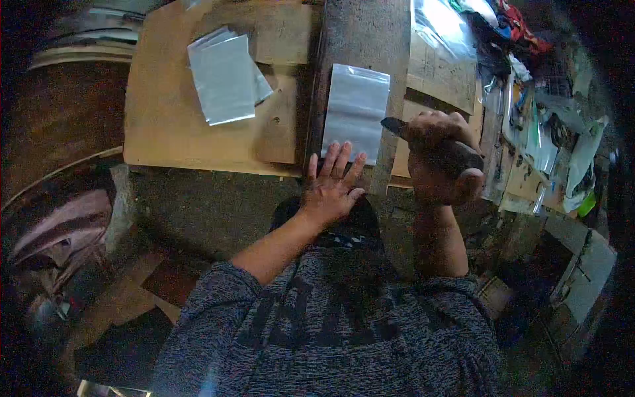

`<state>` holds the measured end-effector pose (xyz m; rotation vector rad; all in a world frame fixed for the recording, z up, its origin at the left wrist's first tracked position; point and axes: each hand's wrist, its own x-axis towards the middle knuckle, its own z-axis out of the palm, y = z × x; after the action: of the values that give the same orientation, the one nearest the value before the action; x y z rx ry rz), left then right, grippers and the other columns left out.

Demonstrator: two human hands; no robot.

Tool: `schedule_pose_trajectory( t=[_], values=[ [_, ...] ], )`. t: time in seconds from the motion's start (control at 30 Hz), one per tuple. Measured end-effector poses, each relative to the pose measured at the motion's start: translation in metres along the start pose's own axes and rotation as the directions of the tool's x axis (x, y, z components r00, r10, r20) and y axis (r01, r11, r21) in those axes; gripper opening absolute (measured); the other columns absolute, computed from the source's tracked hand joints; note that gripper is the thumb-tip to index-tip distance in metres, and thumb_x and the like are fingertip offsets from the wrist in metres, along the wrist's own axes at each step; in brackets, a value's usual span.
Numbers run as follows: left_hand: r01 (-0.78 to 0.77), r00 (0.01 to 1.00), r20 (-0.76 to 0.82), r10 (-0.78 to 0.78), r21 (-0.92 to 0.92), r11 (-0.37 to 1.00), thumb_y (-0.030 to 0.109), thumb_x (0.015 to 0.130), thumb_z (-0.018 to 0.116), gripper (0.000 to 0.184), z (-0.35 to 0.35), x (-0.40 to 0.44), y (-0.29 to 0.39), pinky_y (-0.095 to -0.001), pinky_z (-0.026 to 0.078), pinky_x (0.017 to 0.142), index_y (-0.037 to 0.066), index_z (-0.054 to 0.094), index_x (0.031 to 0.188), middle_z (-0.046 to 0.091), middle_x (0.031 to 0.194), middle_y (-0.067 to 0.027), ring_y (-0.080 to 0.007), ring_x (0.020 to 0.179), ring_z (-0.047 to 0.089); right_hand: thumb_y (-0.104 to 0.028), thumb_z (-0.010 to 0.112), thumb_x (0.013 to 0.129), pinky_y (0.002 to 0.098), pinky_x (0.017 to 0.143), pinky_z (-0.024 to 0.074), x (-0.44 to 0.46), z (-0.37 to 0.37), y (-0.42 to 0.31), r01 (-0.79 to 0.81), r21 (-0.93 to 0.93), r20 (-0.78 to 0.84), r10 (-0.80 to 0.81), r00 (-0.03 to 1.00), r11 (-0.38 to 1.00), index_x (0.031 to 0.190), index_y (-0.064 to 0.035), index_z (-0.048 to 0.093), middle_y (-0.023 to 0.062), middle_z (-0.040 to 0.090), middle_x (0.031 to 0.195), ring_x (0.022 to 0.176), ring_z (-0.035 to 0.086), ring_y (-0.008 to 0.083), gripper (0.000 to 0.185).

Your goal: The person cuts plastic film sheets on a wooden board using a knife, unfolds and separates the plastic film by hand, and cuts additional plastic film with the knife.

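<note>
My left hand (331,188) lies flat with fingers spread, its fingertips pressing on the lower end of a clear plastic bag (357,109). The bag rests lengthwise on a dark wooden board (364,33). Just right of the bag, my right hand (444,152) is wrapped round a short knife (395,127). Its dark, pointed blade aims left at the bag's right edge, and its thick dark handle runs back through my fist. Whether the blade touches the bag I cannot tell. To the left, a small pile of similar plastic bags (225,79) lies slightly fanned.
The pile lies on a light wooden tabletop (159,126) left of the dark board. Shiny plastic sheets (446,26) lie at the upper right. Cluttered plastic scraps (542,145) and cloth (519,30) fill the right side. A pinkish crumpled material (69,225) sits at the lower left.
</note>
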<state>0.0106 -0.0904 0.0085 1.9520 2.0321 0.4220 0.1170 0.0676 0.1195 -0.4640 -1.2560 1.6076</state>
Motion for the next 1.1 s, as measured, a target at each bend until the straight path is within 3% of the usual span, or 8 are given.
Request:
schedule_pose_trajectory(
  t=[0.07, 0.4, 0.5, 0.6, 0.73, 0.87, 1.0, 1.1],
  values=[
    [0.0, 1.0, 0.014, 0.0, 0.021, 1.0, 0.046, 0.08, 0.058, 0.076, -0.002, 0.001, 0.001, -0.0543, 0.006, 0.108, 0.022, 0.027, 0.144, 0.019, 0.151, -0.0109, -0.0296, 0.14, 0.016, -0.071, 0.056, 0.071, 0.0335, 0.065, 0.0325, -0.003, 0.004, 0.008, 0.142, 0.337, -0.087, -0.119, 0.989, 0.931, 0.089, -0.0016, 0.05, 0.0062, 0.041, 0.076, 0.072, 0.039, 0.0212, 0.072],
    [-0.014, 1.0, -0.019, 0.015, 0.072, 0.997, 0.049, 0.082, 0.055, 0.077, 0.016, -0.006, -0.005, -0.0526, 0.001, 0.109, 0.02, 0.022, 0.146, 0.015, 0.152, -0.0113, -0.0293, 0.141, 0.009, -0.074, 0.059, 0.065, 0.0379, 0.076, 0.0377, -0.011, 0.056, 0.006, -0.129, 0.144, -0.028, 0.135, 0.991, 0.981, 0.088, -0.0007, 0.048, 0.0085, 0.046, 0.08, 0.077, 0.045, 0.023, 0.078],
    [-0.01, 0.998, 0.055, 0.006, 0.088, 0.996, 0.049, 0.082, 0.054, 0.077, 0.005, -0.005, -0.003, -0.0529, 0.001, 0.109, 0.02, 0.022, 0.146, 0.013, 0.153, -0.0108, -0.0289, 0.141, 0.007, -0.069, 0.061, 0.067, 0.04, 0.078, 0.0364, 0.001, 0.042, 0.035, -0.052, 0.255, 0.244, -0.012, 0.97, 0.965, 0.097, -0.0033, 0.05, 0.0075, 0.045, 0.083, 0.08, 0.043, 0.0234, 0.073],
    [-0.015, 0.999, 0.049, 0.014, 0.031, 0.999, 0.05, 0.083, 0.053, 0.076, 0.007, -0.004, -0.004, -0.0527, 0.0, 0.109, 0.02, 0.023, 0.146, 0.013, 0.152, -0.011, -0.0285, 0.141, 0.007, -0.068, 0.06, 0.068, 0.0392, 0.075, 0.0347, 0.001, 0.042, 0.024, -0.136, 0.272, 0.065, 0.122, 0.99, 0.953, 0.098, -0.0039, 0.051, 0.0073, 0.045, 0.083, 0.078, 0.041, 0.0229, 0.071],
    [-0.01, 1.0, 0.025, 0.009, 0.05, 0.999, 0.05, 0.083, 0.053, 0.075, 0.007, -0.003, -0.002, -0.0522, 0.001, 0.109, 0.02, 0.024, 0.145, 0.014, 0.152, -0.0116, -0.0287, 0.141, 0.008, -0.067, 0.058, 0.07, 0.0381, 0.072, 0.0335, -0.004, 0.032, 0.017, 0.078, 0.294, 0.22, -0.147, 0.964, 0.953, 0.099, -0.0041, 0.052, 0.0074, 0.045, 0.083, 0.078, 0.04, 0.0232, 0.069],
    [-0.021, 0.999, 0.042, 0.018, 0.063, 0.998, 0.049, 0.083, 0.054, 0.075, 0.003, -0.003, -0.001, -0.0524, 0.003, 0.109, 0.019, 0.025, 0.145, 0.015, 0.152, -0.012, -0.0288, 0.141, 0.009, -0.065, 0.06, 0.071, 0.0344, 0.069, 0.0326, -0.002, 0.028, 0.012, -0.11, 0.167, 0.042, 0.104, 0.994, 0.98, 0.089, -0.0025, 0.048, 0.0094, 0.044, 0.081, 0.075, 0.039, 0.0214, 0.066],
    [-0.016, 1.0, 0.025, 0.014, 0.058, 0.998, 0.048, 0.081, 0.057, 0.076, 0.001, -0.002, -0.001, -0.0527, 0.005, 0.109, 0.019, 0.025, 0.145, 0.017, 0.151, -0.0112, -0.0285, 0.14, 0.011, -0.075, 0.06, 0.064, 0.0329, 0.063, 0.0383, -0.008, 0.029, 0.005, 0.081, 0.264, 0.039, -0.094, 0.995, 0.961, 0.08, 0.0042, 0.051, 0.0089, 0.047, 0.075, 0.068, 0.045, 0.0201, 0.081],
    [-0.011, 1.0, -0.01, 0.012, 0.018, 1.0, 0.045, 0.08, 0.059, 0.077, 0.001, -0.002, 0.0, -0.0528, 0.006, 0.108, 0.02, 0.026, 0.144, 0.019, 0.151, -0.0107, -0.0284, 0.14, 0.013, -0.066, 0.06, 0.071, 0.035, 0.068, 0.0331, -0.006, 0.019, 0.011, -0.075, 0.211, 0.003, 0.076, 0.997, 0.975, 0.091, -0.003, 0.048, 0.007, 0.041, 0.077, 0.074, 0.039, 0.0212, 0.067]
  ],
)
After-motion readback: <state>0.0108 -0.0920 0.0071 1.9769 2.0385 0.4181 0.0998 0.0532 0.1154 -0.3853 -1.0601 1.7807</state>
